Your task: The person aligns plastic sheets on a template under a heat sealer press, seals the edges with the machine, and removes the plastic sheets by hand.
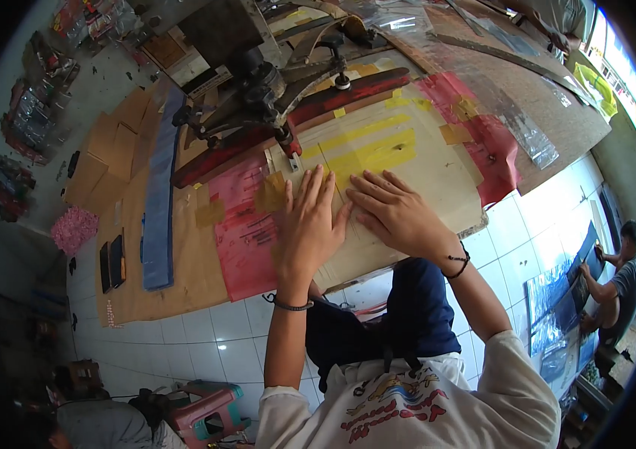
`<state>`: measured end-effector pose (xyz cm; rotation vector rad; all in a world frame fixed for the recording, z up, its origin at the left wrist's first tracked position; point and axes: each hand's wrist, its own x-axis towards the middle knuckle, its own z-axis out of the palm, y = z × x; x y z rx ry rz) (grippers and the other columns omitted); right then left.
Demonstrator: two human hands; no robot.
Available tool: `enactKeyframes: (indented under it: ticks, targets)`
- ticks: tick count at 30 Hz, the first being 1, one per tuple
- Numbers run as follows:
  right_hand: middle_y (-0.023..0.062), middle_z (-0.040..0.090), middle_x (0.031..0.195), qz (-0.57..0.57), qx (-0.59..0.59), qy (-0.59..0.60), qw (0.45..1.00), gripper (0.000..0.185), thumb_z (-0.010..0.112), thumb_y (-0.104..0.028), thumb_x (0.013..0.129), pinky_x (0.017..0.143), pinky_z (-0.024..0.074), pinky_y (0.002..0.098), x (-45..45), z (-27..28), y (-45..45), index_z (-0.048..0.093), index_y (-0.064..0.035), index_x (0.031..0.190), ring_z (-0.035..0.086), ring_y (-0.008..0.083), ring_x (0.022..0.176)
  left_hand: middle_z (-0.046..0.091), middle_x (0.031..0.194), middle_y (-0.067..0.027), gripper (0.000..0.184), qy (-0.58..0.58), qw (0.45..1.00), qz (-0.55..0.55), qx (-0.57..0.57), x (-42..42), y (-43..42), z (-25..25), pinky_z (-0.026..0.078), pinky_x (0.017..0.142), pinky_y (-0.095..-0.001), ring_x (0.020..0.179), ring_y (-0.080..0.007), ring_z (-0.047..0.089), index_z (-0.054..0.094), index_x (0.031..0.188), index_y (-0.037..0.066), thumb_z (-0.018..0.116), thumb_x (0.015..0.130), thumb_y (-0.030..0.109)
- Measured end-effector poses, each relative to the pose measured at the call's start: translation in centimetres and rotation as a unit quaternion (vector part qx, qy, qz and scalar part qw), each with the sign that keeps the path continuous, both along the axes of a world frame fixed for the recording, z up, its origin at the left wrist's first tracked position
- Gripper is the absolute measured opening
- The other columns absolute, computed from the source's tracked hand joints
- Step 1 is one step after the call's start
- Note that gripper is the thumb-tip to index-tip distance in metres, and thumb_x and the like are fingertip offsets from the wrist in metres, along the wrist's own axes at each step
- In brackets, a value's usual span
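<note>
My left hand [310, 224] lies palm down on a beige board [445, 176], its fingers stretched toward the machine. Beside it, my right hand [400, 213] rests flat on the same board, fingers extended and angled to the left. Neither hand grips anything. Yellow strips [389, 146] cross the board just beyond my fingertips. Close ahead of my left fingers, the red-tipped foot of a dark press-like machine [254, 78] comes down beside a small pale metal piece [294, 160]. A long red bar [355, 93] runs behind the board.
Red sheets [239, 232] taped with yellow pieces lie at both sides of the board. A long blue strip [159, 224] and a dark phone-like object [116, 260] are on the left. Right, a person [625, 277] crouches over blue sheets [557, 299]. A stool [209, 419] stands behind.
</note>
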<state>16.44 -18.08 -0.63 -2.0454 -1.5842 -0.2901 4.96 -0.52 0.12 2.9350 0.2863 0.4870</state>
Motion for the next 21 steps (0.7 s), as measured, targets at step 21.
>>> enactKeyframes:
  ticks: [21]
  targets:
    - [0.0163, 0.054, 0.152, -0.013, -0.006, 0.009, 1.0, 0.044, 0.052, -0.03, 0.106, 0.124, 0.0311, 0.0482, 1.6, -0.8, 2.9, 0.06, -0.0021, 0.139, 0.044, 0.0321, 0.147, 0.054, 0.15, -0.0189, 0.052, -0.067, 0.998, 0.011, 0.003, 0.5, 0.3, 0.0, 0.038, 0.117, -0.0479, 0.138, -0.0383, 0.049, 0.06, 0.14, 0.0, 0.066, 0.096, 0.026]
